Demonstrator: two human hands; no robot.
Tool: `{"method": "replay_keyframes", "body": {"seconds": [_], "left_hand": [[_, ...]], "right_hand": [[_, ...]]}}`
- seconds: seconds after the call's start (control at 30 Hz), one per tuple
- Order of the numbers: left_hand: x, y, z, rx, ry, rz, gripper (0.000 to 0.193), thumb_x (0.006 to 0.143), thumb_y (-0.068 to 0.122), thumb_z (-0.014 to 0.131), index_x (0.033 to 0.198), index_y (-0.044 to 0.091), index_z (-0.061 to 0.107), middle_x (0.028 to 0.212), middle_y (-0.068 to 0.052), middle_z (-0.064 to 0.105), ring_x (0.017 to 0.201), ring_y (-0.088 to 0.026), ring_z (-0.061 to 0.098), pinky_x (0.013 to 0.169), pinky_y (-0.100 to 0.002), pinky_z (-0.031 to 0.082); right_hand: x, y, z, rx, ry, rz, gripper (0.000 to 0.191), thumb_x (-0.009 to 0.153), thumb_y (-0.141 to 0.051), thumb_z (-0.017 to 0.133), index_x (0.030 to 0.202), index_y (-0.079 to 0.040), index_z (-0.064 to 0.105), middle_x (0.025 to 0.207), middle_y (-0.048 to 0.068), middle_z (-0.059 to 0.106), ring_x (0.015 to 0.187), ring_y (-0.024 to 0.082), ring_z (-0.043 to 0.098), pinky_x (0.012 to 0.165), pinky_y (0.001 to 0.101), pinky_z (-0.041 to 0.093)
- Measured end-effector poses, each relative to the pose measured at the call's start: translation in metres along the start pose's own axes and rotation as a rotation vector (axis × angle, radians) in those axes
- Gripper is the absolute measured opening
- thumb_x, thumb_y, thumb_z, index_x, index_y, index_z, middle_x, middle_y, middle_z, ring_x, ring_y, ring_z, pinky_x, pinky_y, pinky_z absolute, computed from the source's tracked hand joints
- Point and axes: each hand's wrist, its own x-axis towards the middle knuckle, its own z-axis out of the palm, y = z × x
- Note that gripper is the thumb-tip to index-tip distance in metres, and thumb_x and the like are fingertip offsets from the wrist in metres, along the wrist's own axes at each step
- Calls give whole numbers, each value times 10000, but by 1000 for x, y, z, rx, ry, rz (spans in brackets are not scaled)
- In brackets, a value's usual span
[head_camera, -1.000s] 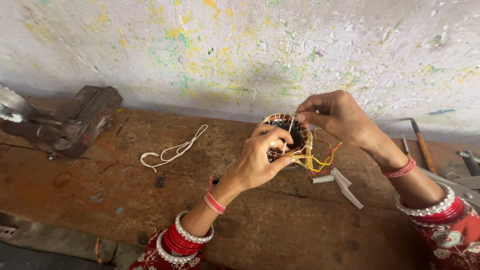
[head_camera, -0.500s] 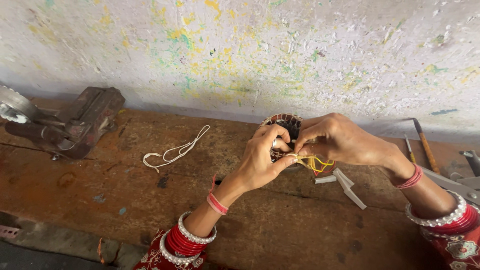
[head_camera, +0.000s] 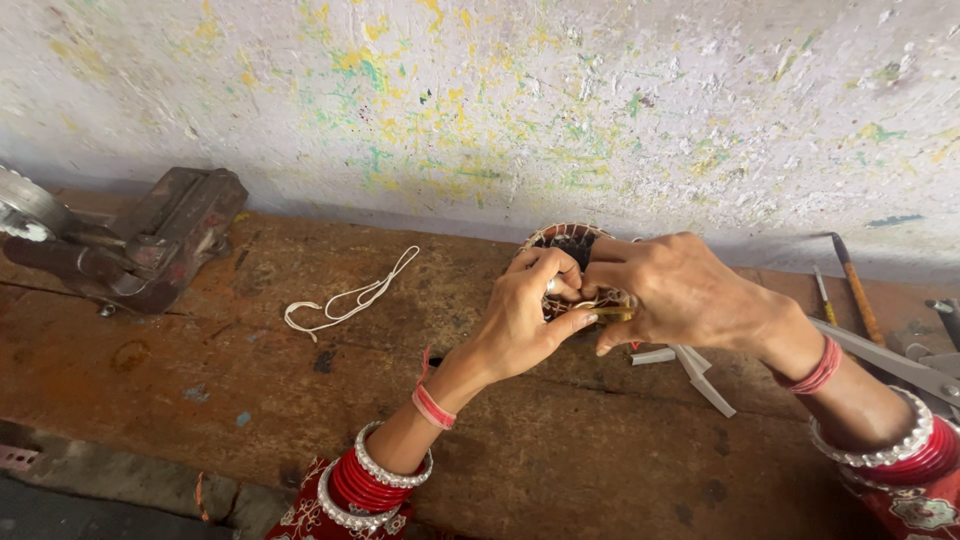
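Both my hands meet over a small round wound coil part (head_camera: 572, 243) with dark slots and copper-coloured windings, held above the brown wooden bench (head_camera: 300, 400). My left hand (head_camera: 530, 315) grips its lower left side, thumb and fingers pinched at the rim. My right hand (head_camera: 680, 290) covers its right side and pinches thin yellow wires (head_camera: 612, 313) that stick out between the two hands. Most of the coil part is hidden by my fingers. Red and silver bangles ring both wrists.
A rusty metal bench vise (head_camera: 150, 245) sits at the far left. A loop of white cord (head_camera: 345, 298) lies left of my hands. White strips (head_camera: 700, 375) lie under my right hand. Hand tools (head_camera: 860, 295) and metal shears (head_camera: 900, 365) rest at the right. A paint-flecked wall (head_camera: 500, 100) stands behind.
My right hand has come down from the top of the coil part and closed in against my left hand. The loose yellow wires that hung below are now mostly covered by my fingers.
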Motion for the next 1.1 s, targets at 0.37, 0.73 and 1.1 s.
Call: {"method": "replay_keyframes", "body": {"seconds": [0.37, 0.73, 1.1], "left_hand": [[3, 3, -7, -48, -20, 27, 262, 778, 90, 840, 925, 56, 625, 880, -54, 717, 953, -225, 693, 1075, -446, 467], [3, 5, -11, 2, 29, 187, 164, 823, 85, 830, 885, 80, 678, 837, -46, 736, 776, -201, 718, 1128, -439, 453], [4, 7, -9, 2, 31, 155, 230, 786, 68, 841, 871, 72, 628, 820, -44, 689, 865, -229, 687, 1027, -403, 486]], "right_hand": [[-2, 2, -2, 125, 157, -143, 248, 680, -154, 851, 896, -84, 753, 858, 59, 732, 718, 286, 717, 619, 432, 541], [-1, 20, 2, 113, 101, -94, 399, 675, -242, 872, 1030, -80, 788, 1036, 44, 770, 733, 233, 745, 584, 375, 571], [-23, 55, -34, 52, 316, 59, 369, 763, -423, 786, 1000, -140, 809, 883, 57, 795, 614, 202, 696, 505, 333, 522]]}}
